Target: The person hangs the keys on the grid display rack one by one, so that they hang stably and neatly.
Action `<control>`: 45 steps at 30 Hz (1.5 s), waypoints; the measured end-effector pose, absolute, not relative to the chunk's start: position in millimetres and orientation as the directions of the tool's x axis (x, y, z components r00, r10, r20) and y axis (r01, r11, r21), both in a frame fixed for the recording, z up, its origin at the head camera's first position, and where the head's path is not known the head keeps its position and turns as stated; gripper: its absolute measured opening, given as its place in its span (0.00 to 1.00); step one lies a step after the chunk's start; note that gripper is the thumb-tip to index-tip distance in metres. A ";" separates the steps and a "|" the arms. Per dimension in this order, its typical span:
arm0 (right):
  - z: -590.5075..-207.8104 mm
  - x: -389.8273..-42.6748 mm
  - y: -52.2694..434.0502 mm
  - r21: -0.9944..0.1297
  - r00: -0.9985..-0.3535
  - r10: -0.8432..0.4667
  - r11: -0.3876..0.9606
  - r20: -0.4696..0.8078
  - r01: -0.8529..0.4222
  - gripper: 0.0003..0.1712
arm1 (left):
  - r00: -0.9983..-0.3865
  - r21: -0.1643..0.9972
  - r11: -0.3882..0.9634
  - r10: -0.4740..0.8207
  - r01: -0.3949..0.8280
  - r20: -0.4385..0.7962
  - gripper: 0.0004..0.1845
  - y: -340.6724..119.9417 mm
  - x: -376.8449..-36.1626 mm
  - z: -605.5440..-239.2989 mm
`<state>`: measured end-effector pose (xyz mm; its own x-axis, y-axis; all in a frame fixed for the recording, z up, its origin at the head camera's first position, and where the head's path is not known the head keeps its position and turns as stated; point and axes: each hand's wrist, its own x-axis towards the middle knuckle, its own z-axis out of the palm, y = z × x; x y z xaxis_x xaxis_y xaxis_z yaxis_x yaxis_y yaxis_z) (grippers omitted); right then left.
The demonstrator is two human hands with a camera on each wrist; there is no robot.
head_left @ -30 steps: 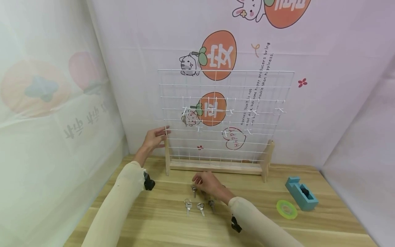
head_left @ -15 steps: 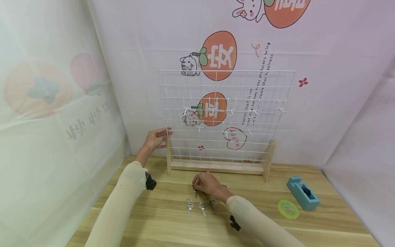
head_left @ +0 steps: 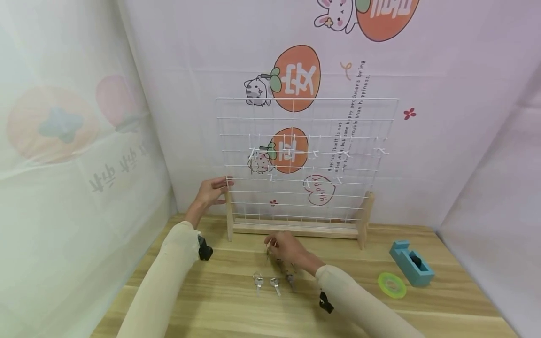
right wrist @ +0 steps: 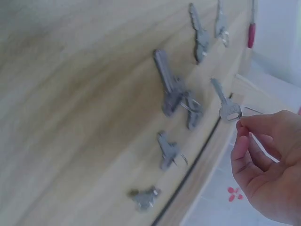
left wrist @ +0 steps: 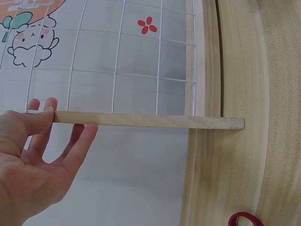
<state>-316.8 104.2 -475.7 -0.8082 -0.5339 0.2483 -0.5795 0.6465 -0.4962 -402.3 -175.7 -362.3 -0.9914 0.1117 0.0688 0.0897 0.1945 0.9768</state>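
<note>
A white wire grid rack stands upright in a wooden base at the back of the table. My left hand holds the top of its left wooden post, thumb on one side and fingers on the other. My right hand pinches the head of a small silver key and holds it just above the table, in front of the base. Several more keys lie loose on the wood beside that hand; the right wrist view shows them spread out.
Small white hooks clip onto the grid's middle rows. A blue tape dispenser and a green tape roll sit at the table's right. Cloth walls close in behind and on both sides. The table's front edge is near my forearms.
My right hand has lifted the pinched key off the table and slightly toward the rack. My left hand has stayed on the post.
</note>
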 end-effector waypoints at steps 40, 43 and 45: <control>-290.2 -314.4 152.9 -0.433 -0.648 -0.243 0.572 0.722 -0.697 0.09 | -0.994 0.975 0.217 0.105 0.053 0.031 0.22 -178.0 -399.3 -360.7; -282.5 -316.8 150.7 -0.445 -0.644 -0.200 0.572 0.739 -0.689 0.10 | -0.994 0.975 0.218 0.110 0.052 0.028 0.22 -177.3 -399.3 -360.6; -278.2 -319.2 149.4 -0.460 -0.647 -0.175 0.569 0.742 -0.681 0.11 | -0.993 0.975 0.216 0.114 0.053 0.029 0.23 -177.1 -399.3 -360.8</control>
